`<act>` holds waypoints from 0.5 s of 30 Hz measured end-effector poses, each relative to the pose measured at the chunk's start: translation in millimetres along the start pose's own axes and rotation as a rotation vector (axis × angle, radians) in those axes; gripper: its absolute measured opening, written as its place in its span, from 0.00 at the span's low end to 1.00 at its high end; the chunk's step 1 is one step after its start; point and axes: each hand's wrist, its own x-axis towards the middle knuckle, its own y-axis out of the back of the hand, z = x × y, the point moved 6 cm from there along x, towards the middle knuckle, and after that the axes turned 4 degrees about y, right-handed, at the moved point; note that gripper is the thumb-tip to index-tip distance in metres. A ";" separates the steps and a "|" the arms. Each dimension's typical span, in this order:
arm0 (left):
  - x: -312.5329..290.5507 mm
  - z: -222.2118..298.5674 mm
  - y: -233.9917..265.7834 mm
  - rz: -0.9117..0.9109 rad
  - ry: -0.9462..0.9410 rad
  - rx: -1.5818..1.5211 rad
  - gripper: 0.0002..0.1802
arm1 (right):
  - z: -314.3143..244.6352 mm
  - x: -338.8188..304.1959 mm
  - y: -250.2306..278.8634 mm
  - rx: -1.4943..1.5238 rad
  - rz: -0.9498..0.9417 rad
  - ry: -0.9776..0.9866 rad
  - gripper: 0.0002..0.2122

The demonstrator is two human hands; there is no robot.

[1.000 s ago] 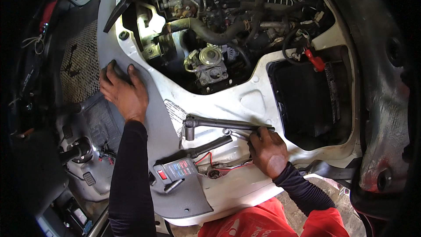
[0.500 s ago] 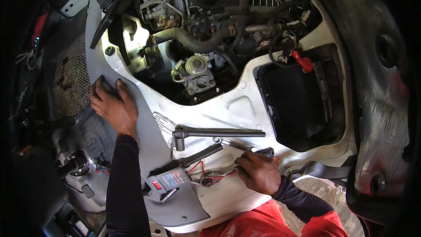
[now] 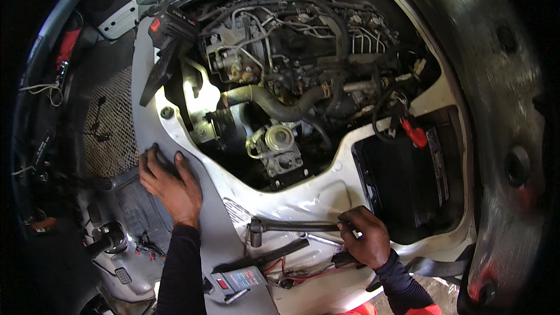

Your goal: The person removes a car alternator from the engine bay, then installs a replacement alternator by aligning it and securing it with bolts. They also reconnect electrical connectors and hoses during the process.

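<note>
My left hand (image 3: 175, 186) rests with its fingers spread on the grey trim (image 3: 201, 181) beside the white body panel. My right hand (image 3: 368, 238) has thumb and fingers closed round the far-right end of a long-handled socket wrench (image 3: 297, 226). The wrench lies across the panel, with its socket (image 3: 255, 235) at the left end. Just below it lies a slimmer metal tool (image 3: 321, 240), its right part near and partly under my hand. Nearer still sit a grey boxy device (image 3: 242, 280) with a red switch and a black bar (image 3: 268, 256).
Ahead lies an open engine bay with hoses and a round-topped fuel filter housing (image 3: 280, 138). A black battery (image 3: 399, 181) with a red terminal cover (image 3: 414, 134) sits in an opening at right. A black work light (image 3: 169, 35) stands at the upper left.
My right hand has left the slimmer tool and moved up onto the end of the socket wrench. The left hand stays on the trim. The whole scene sits lower in view.
</note>
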 end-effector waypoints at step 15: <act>0.4 2.3 1.5 -0.036 0.025 -0.023 0.31 | 15.6 40.5 -20.1 0.038 -0.028 -0.005 0.07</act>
